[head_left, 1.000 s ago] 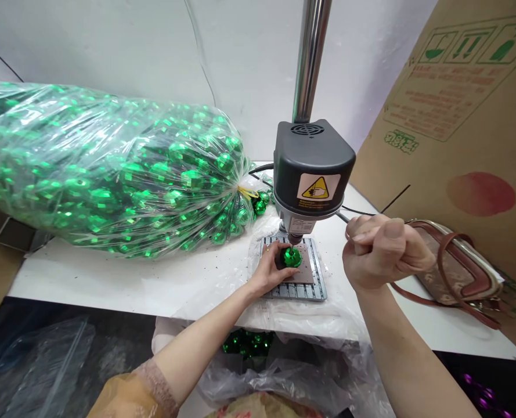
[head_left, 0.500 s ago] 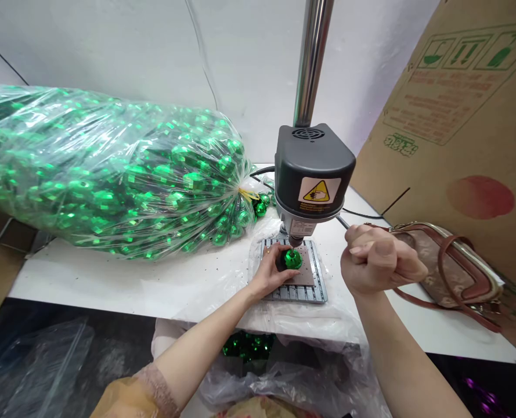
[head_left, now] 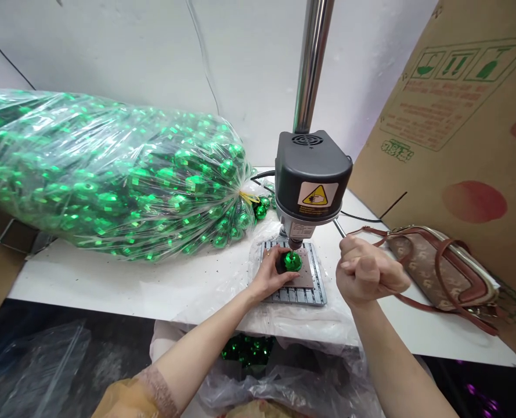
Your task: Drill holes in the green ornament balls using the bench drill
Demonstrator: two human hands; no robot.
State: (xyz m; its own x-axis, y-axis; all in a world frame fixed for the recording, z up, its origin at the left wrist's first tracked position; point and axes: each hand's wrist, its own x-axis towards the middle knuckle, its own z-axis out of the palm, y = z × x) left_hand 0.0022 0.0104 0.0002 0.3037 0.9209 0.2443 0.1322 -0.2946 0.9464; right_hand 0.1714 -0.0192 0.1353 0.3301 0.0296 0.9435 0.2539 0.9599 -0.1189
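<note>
My left hand [head_left: 271, 273] grips a shiny green bauble [head_left: 292, 262] from its far side. The bauble rests on a brown pad on a ribbed metal plate [head_left: 303, 296], directly under the spindle tip [head_left: 295, 242] of a small bench drill press [head_left: 313, 174]. The tip meets the bauble's top, and the contact point is partly hidden. My right hand [head_left: 368, 273] is a closed fist around the press's thin metal lever [head_left: 339, 228], which runs up and left towards the drill head.
A large clear bag of green baubles [head_left: 109, 180] lies left of the press on the white table [head_left: 109, 296]. A brown patterned handbag [head_left: 440, 270] sits at right against a cardboard sheet [head_left: 449, 145]. Below the table edge, green baubles [head_left: 246, 351] lie near crumpled plastic.
My right fist has moved down and slightly left, drawing the lever with it. My left hand stays on the bauble, and the view has tilted slightly.
</note>
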